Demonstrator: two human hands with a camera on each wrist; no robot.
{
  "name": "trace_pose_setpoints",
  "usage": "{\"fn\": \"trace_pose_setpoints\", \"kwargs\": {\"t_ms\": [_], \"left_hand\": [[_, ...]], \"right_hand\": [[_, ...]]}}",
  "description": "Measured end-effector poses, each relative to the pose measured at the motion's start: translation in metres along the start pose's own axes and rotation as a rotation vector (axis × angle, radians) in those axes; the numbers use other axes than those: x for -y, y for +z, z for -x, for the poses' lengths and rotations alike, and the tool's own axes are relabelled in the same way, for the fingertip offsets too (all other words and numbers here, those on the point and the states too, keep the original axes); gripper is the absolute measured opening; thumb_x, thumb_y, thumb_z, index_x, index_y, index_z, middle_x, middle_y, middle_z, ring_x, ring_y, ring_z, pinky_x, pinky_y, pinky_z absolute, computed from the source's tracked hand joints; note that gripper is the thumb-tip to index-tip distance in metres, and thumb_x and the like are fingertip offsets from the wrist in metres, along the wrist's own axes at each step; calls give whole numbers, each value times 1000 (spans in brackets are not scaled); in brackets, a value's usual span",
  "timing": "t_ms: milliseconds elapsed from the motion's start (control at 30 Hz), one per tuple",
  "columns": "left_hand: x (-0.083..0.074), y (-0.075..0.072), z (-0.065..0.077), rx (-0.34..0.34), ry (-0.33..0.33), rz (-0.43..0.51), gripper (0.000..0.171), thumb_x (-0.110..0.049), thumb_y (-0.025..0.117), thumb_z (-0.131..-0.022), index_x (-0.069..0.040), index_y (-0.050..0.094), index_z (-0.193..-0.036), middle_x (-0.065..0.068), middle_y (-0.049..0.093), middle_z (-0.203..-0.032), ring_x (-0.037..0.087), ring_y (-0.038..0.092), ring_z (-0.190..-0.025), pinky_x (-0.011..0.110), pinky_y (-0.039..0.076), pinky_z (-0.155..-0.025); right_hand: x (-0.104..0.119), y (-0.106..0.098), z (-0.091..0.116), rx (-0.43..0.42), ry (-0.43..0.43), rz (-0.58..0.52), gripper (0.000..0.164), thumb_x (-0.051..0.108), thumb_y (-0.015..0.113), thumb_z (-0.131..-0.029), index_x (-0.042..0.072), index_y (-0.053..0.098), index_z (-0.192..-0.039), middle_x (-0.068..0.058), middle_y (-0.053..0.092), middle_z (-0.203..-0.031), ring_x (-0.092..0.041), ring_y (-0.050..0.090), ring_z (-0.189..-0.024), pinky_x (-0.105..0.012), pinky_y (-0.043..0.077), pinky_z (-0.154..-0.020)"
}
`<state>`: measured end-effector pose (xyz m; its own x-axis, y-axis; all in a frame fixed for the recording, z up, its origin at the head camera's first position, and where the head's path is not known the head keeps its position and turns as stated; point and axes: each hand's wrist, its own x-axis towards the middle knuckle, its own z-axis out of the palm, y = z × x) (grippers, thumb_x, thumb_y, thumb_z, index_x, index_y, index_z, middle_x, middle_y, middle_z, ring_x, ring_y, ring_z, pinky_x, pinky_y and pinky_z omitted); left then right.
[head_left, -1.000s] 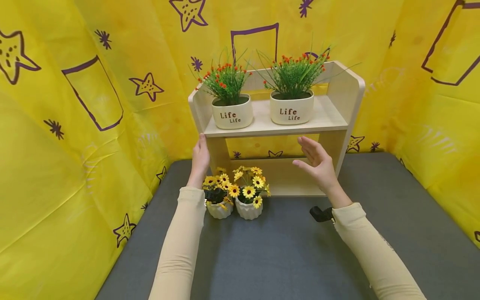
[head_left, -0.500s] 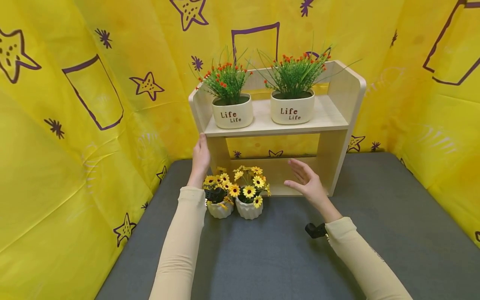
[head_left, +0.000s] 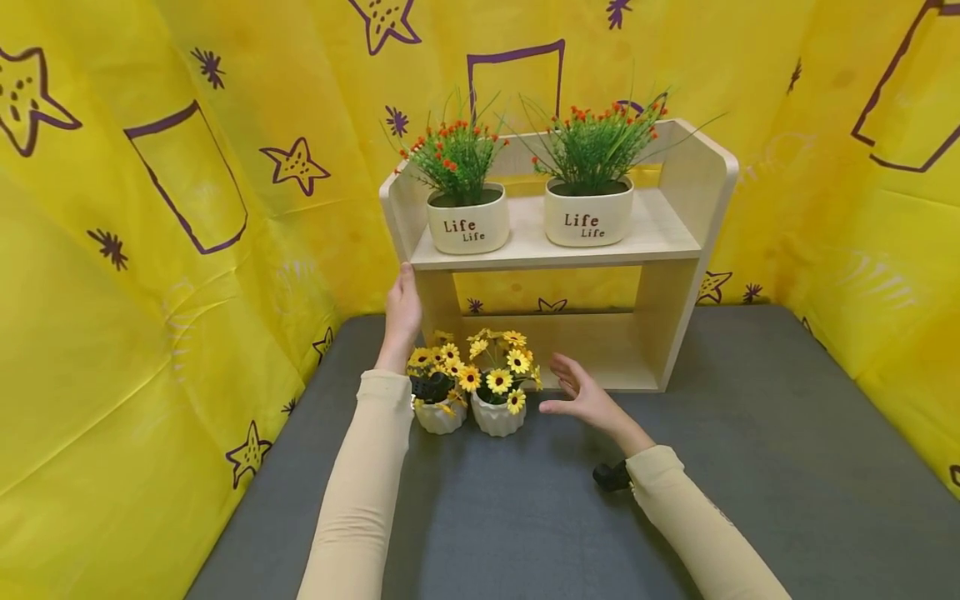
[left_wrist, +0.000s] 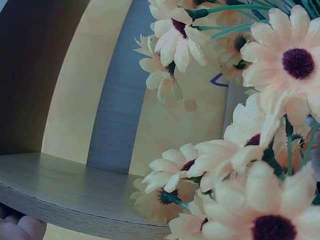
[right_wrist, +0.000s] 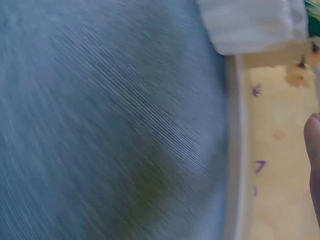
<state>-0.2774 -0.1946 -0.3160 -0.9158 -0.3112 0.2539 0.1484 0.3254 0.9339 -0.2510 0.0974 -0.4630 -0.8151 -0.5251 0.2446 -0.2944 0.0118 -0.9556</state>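
My left hand [head_left: 402, 312] holds the left side of a pale wooden shelf [head_left: 555, 260], thumb at the panel's front edge; its other fingers are largely hidden. In the left wrist view its fingertips [left_wrist: 20, 227] show at the lower left, by the board's edge. My right hand [head_left: 585, 400] holds nothing, thumb and fingers spread apart, just right of a ribbed white pot of yellow daisies [head_left: 498, 414]. A second daisy pot [head_left: 440, 418] stands left of it, partly behind my left wrist. In the right wrist view, a white pot [right_wrist: 255, 25] shows at the upper right.
Two cream pots lettered "Life", the left pot [head_left: 468, 229] and the right pot [head_left: 588, 221], hold red-flowered grass on the upper shelf. A grey cloth [head_left: 495, 517] covers the table. Yellow patterned curtains [head_left: 187, 333] hang around it.
My right hand has come down and to the left, from in front of the shelf's middle to beside the right daisy pot. My left hand stays at the shelf's side.
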Motion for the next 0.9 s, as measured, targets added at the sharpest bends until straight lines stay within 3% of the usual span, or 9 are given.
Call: {"fn": "trace_pose_setpoints", "kwargs": {"t_ms": [267, 567, 800, 900], "left_hand": [[0, 2, -2, 9, -10, 0, 75, -61, 23, -93, -8, 25, -147, 11, 24, -149, 25, 20, -136, 36, 17, -109], [0, 2, -3, 3, -7, 5, 73, -59, 23, -94, -8, 26, -147, 11, 25, -149, 25, 21, -135, 35, 17, -109], [1, 1, -2, 8, -14, 0, 75, -62, 22, -93, -8, 26, -147, 11, 25, -149, 25, 21, -135, 36, 18, -109], [2, 0, -3, 10, -15, -1, 77, -63, 22, -92, -9, 25, -147, 11, 24, -150, 24, 21, -136, 36, 18, -109]], "right_hand": [[-16, 26, -5, 60, 153, 12, 105, 17, 79, -76, -1, 4, -147, -25, 9, -150, -38, 16, -135, -44, 20, -108], [-23, 45, -18, 77, 107, -79, 102, 7, 79, -73, 14, 11, -149, -15, 22, -149, -27, 18, -136, -43, 17, -109], [6, 55, -20, 98, 132, -105, 93, 0, 74, -76, 6, 15, -147, -18, 26, -146, -29, 30, -130, -44, 30, -103], [9, 59, -22, 65, 171, -67, 90, 4, 75, -76, 0, 19, -145, -21, 30, -143, -32, 35, -127, -45, 33, -101]]}}
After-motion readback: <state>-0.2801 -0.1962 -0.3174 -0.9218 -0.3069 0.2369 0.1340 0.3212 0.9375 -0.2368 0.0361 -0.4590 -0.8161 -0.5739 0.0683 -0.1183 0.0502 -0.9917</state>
